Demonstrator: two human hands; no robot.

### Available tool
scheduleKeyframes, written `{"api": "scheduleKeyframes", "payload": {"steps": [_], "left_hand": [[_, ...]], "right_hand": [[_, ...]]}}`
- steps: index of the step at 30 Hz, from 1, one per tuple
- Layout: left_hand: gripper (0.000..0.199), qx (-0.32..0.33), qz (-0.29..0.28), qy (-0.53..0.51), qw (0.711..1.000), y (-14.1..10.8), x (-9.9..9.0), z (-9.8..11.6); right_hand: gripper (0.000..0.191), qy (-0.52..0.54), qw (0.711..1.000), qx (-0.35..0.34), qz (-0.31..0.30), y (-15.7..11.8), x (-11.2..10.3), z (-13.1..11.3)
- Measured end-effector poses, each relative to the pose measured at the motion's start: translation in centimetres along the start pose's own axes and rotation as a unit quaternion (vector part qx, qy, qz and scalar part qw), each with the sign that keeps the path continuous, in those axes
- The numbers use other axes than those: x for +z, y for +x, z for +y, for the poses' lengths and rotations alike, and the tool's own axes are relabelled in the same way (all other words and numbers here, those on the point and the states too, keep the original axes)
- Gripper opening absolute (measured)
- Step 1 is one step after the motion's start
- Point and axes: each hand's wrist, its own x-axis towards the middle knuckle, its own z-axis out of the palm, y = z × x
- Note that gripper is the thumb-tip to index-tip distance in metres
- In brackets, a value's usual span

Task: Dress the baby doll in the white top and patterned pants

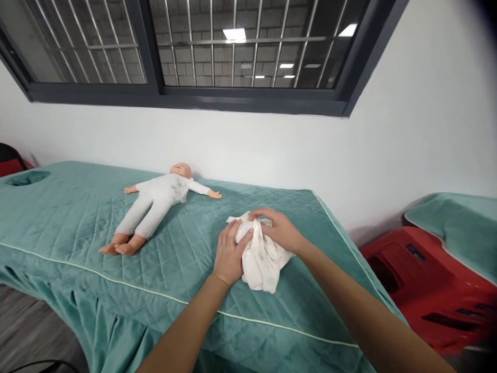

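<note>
A crumpled white cloth (262,261) with faint small prints, perhaps a piece of baby clothing, lies bunched on the green quilted bed cover (202,248). On its left side, my left hand (231,251) grips it, thumb and fingers bent around the fabric. My right hand (283,230) holds the upper right part, its fingers curled over the top and partly hidden in the folds. To the left, a baby doll (161,189) in a white suit rests on its back, arms spread, head toward the wall. A greyish mark shows on its chest.
The bed stands against a white wall (248,140) under a dark-framed window (248,101) with metal bars. Red plastic stools (435,274) stand off the bed's right end, partly under another green cover (462,223). A face hole (27,177) is at the far left.
</note>
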Motion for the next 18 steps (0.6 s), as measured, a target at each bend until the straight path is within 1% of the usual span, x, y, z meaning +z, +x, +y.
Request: {"api": "scheduleKeyframes", "payload": {"steps": [2,4,5,6,7,8,9,10,12,14,15,16,18], "left_hand": [[0.036,-0.002,-0.002,0.026,1.0,0.1,0.0,0.0],[0.026,-0.023,-0.011,0.036,0.999,0.3,0.0,0.0],[0.022,-0.033,-0.016,0.037,0.999,0.4,0.0,0.0],[0.02,-0.041,-0.02,0.035,0.998,0.5,0.0,0.0],[0.018,-0.048,-0.026,0.032,0.998,0.5,0.1,0.1],[0.016,-0.054,-0.031,0.028,0.998,0.5,0.1,0.1],[0.015,-0.062,-0.034,0.022,0.997,0.5,0.1,0.1],[0.015,-0.073,-0.035,0.015,0.997,0.5,0.2,0.1],[0.017,-0.106,-0.029,0.0,0.994,0.5,0.4,0.0],[0.019,-0.15,-0.014,-0.011,0.988,0.5,0.5,-0.1],[0.02,-0.173,-0.005,-0.016,0.985,0.5,0.6,-0.2],[0.021,-0.194,0.003,-0.019,0.981,0.5,0.6,-0.3],[0.021,-0.221,0.005,-0.025,0.975,0.6,0.5,-0.4]], "right_hand": [[0.023,-0.039,0.995,-0.005,0.093,0.4,0.4,-1.1],[0.021,-0.062,0.983,0.013,0.171,-0.4,0.7,-1.7],[0.023,-0.066,0.978,0.034,0.196,-1.3,1.0,-1.8],[0.026,-0.068,0.975,0.062,0.204,-2.4,1.3,-1.8],[0.029,-0.07,0.975,0.095,0.187,-3.6,1.8,-1.8],[0.03,-0.077,0.977,0.126,0.152,-4.9,2.5,-1.8],[0.03,-0.095,0.98,0.146,0.098,-6.2,3.2,-1.8],[0.028,-0.123,0.978,0.156,0.058,-7.3,3.9,-1.8],[0.023,-0.176,0.972,0.156,0.023,-8.9,5.1,-1.8],[0.023,-0.18,0.971,0.155,0.025,-9.4,5.6,-1.8],[0.025,-0.156,0.975,0.157,0.032,-9.3,5.4,-1.9],[0.026,-0.118,0.98,0.157,0.044,-8.9,4.9,-2.1],[0.027,-0.015,0.985,0.152,0.086,-7.4,3.3,-2.9]]}}
